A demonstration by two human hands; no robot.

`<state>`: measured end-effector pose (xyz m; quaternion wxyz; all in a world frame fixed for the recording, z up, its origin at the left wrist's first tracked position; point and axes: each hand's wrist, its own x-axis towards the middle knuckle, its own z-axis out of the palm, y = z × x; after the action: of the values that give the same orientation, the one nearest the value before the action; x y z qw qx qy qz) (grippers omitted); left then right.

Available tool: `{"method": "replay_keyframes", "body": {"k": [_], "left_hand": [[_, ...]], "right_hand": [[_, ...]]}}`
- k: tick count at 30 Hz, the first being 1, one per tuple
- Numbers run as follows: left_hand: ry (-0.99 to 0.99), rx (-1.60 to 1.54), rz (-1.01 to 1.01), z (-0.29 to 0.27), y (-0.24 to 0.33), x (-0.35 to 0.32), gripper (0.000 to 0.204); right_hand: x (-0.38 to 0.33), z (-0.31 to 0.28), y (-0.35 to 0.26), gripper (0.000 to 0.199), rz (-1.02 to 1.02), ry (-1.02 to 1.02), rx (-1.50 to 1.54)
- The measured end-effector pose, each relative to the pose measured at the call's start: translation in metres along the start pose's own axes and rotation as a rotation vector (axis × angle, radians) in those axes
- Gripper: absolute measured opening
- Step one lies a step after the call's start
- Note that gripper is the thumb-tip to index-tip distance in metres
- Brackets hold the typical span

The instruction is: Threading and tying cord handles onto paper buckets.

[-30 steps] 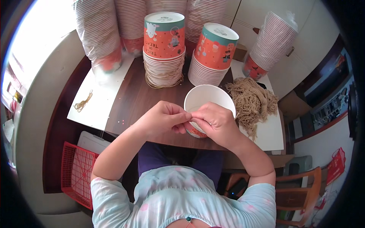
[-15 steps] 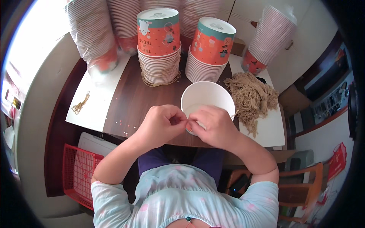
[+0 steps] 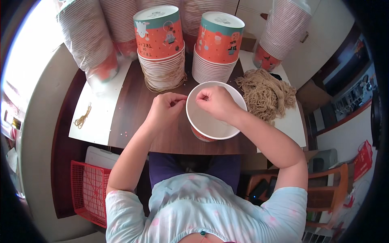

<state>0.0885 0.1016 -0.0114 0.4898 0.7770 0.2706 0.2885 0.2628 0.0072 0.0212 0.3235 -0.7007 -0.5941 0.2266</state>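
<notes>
A white paper bucket with an orange outside (image 3: 212,123) stands open on the dark wooden table (image 3: 135,109) in front of me. My left hand (image 3: 166,108) pinches at the bucket's left rim with its fingertips together. My right hand (image 3: 216,101) reaches over the bucket's mouth, fingers pinched near the inner wall. What the fingertips hold is too small to see; it may be a thin string. A heap of tan strings (image 3: 265,93) lies just right of the bucket.
Two stacks of orange-and-teal paper buckets (image 3: 160,44) (image 3: 216,44) stand behind the bucket. Wrapped sleeves of cups (image 3: 87,40) (image 3: 281,32) stand at the back. A few strings (image 3: 83,117) lie on white paper at left. A red basket (image 3: 87,190) sits below the table.
The bucket has shifted a little; my hands moved apart from a joined pinch at its near rim, the left now at the left rim, the right over the opening.
</notes>
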Motion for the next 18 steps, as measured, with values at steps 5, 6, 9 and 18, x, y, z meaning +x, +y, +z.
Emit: {"method": "replay_keyframes", "body": {"k": [5,6,9,18], "left_hand": [[-0.049,0.013,-0.052,-0.001,0.002,0.002,0.022],[-0.052,-0.003,-0.045,-0.001,0.0,0.002,0.022],[-0.073,-0.049,-0.069,0.0,-0.001,0.002,0.022],[-0.148,-0.121,-0.153,-0.002,0.011,0.003,0.021]], "right_hand": [[0.002,0.0,-0.005,0.012,0.017,-0.015,0.0],[0.004,0.002,-0.004,0.012,0.018,-0.015,0.0],[0.008,0.008,0.003,0.012,-0.05,0.001,-0.003],[0.008,0.01,-0.002,0.012,-0.057,-0.012,-0.005]]}}
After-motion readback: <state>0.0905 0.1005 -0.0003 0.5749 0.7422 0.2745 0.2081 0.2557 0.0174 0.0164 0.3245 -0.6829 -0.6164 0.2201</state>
